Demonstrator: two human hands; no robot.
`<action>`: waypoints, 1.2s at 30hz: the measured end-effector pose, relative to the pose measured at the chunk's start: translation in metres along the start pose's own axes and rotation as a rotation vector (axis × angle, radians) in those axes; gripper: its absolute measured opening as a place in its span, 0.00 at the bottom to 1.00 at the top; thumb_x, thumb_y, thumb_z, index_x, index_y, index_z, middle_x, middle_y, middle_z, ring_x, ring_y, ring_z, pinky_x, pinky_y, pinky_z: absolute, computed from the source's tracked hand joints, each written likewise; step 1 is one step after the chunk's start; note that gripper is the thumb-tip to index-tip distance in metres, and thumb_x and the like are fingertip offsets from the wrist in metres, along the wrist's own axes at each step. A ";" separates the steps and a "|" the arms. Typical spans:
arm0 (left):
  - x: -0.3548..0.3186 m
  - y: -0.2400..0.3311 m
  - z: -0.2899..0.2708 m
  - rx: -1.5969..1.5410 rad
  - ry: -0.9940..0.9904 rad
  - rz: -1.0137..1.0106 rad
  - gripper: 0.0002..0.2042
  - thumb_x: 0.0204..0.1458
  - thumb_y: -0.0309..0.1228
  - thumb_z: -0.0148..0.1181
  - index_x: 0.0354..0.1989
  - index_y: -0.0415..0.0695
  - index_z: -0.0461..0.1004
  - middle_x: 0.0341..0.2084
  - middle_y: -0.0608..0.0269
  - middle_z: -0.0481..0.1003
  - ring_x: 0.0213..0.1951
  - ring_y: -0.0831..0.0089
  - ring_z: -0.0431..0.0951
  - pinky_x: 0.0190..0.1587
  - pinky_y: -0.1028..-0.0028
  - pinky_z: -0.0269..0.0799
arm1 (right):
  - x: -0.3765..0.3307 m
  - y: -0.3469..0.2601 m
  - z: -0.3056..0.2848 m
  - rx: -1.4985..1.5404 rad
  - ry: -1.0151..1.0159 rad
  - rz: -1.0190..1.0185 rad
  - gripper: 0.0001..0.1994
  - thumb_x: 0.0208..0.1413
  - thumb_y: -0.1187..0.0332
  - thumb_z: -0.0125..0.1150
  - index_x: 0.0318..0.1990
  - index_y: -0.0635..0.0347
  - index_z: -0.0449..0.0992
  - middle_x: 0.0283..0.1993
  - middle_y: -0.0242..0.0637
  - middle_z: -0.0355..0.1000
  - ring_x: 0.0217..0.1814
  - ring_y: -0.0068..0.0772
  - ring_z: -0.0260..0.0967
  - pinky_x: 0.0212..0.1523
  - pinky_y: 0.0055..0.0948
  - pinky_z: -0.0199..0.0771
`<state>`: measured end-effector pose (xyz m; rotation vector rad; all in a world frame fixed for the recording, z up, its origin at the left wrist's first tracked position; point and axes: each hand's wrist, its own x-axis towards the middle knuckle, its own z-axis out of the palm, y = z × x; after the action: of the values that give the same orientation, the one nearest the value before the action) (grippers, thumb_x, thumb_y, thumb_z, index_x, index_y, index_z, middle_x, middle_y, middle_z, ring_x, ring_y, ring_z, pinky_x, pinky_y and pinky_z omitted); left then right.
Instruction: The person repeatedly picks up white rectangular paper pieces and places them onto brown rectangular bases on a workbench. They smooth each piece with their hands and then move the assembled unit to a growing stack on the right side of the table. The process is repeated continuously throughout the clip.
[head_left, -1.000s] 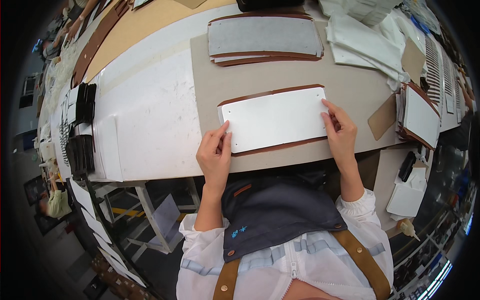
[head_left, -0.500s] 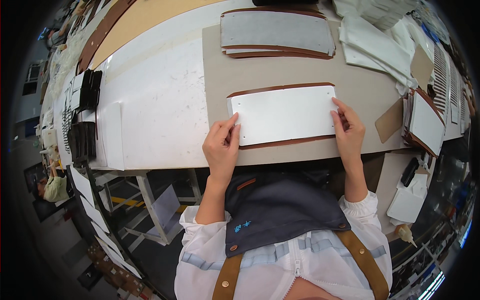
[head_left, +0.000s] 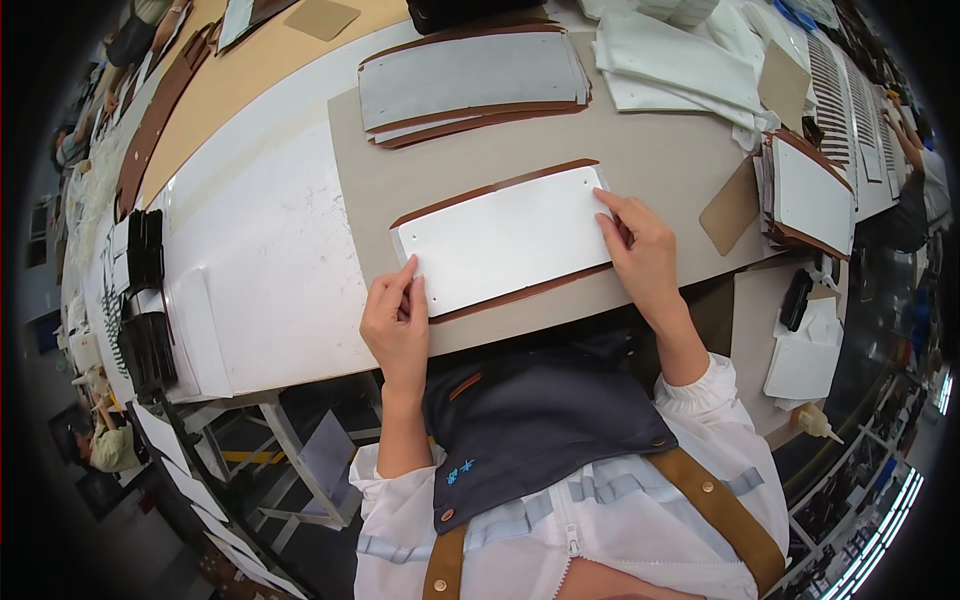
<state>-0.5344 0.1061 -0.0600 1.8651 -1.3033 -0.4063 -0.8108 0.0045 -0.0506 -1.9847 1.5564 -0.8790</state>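
A white rectangular sheet (head_left: 510, 240), with small holes near its corners, lies over a brown-edged panel (head_left: 500, 297) on the grey board. Brown strips of that panel show along the sheet's far and near long sides. At the left short end, my left hand (head_left: 394, 315) has its thumb and index finger closed on the sheet's edge. My right hand (head_left: 641, 245) grips the opposite short end in the same way, fingertips beside the upper corner. Whether the fingers also take in the panel beneath is hidden.
Beyond the sheet lies a stack of grey panels with brown edges (head_left: 475, 80). White cloth-like material (head_left: 680, 70) is heaped at the far right. A brown-edged stack (head_left: 815, 200) stands at the right, by a tan card (head_left: 730, 207). Black pieces (head_left: 147, 250) stand at the left.
The view has turned, so the bench appears tilted and shifted left. Both hands keep to the two ends of the white sheet, which stays in about the same place on the board.
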 end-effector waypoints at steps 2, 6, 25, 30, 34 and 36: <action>0.000 0.001 0.000 0.000 -0.004 -0.005 0.13 0.57 0.20 0.65 0.50 0.42 0.84 0.28 0.67 0.75 0.23 0.82 0.67 0.27 0.80 0.65 | 0.000 -0.001 -0.001 -0.003 -0.006 0.001 0.12 0.59 0.75 0.64 0.51 0.61 0.82 0.28 0.38 0.69 0.25 0.33 0.66 0.29 0.33 0.67; -0.001 0.000 -0.001 -0.004 -0.009 -0.003 0.13 0.57 0.20 0.65 0.50 0.42 0.84 0.28 0.67 0.75 0.23 0.83 0.67 0.27 0.80 0.65 | 0.000 -0.001 -0.001 -0.025 -0.015 0.001 0.12 0.59 0.75 0.64 0.51 0.61 0.81 0.29 0.38 0.69 0.25 0.34 0.66 0.29 0.34 0.67; 0.004 0.000 -0.013 0.305 -0.089 0.250 0.14 0.56 0.26 0.68 0.51 0.47 0.84 0.31 0.64 0.72 0.35 0.67 0.71 0.38 0.68 0.71 | 0.012 0.010 -0.021 -0.183 -0.160 -0.109 0.12 0.57 0.70 0.67 0.49 0.53 0.83 0.32 0.36 0.71 0.38 0.40 0.70 0.38 0.39 0.72; -0.001 -0.007 -0.010 0.314 -0.042 0.282 0.16 0.55 0.27 0.69 0.54 0.48 0.83 0.34 0.61 0.70 0.38 0.65 0.70 0.41 0.67 0.70 | 0.007 0.020 -0.019 -0.157 -0.110 -0.155 0.13 0.57 0.69 0.67 0.51 0.49 0.83 0.33 0.36 0.69 0.38 0.40 0.70 0.39 0.38 0.73; -0.007 -0.014 -0.009 0.298 -0.032 0.292 0.18 0.55 0.27 0.69 0.56 0.48 0.82 0.34 0.62 0.70 0.37 0.65 0.70 0.41 0.66 0.70 | 0.004 0.024 -0.012 -0.171 -0.066 -0.205 0.14 0.58 0.69 0.67 0.52 0.48 0.83 0.34 0.35 0.69 0.38 0.39 0.70 0.39 0.38 0.73; -0.007 -0.016 -0.009 0.304 -0.036 0.308 0.19 0.55 0.27 0.69 0.57 0.48 0.82 0.33 0.62 0.71 0.36 0.65 0.70 0.41 0.67 0.70 | 0.003 0.026 -0.009 -0.180 -0.049 -0.218 0.14 0.59 0.69 0.67 0.52 0.47 0.83 0.34 0.35 0.69 0.38 0.38 0.70 0.39 0.37 0.73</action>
<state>-0.5216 0.1184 -0.0683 1.8612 -1.7221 -0.0820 -0.8345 -0.0045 -0.0622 -2.3199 1.4559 -0.7884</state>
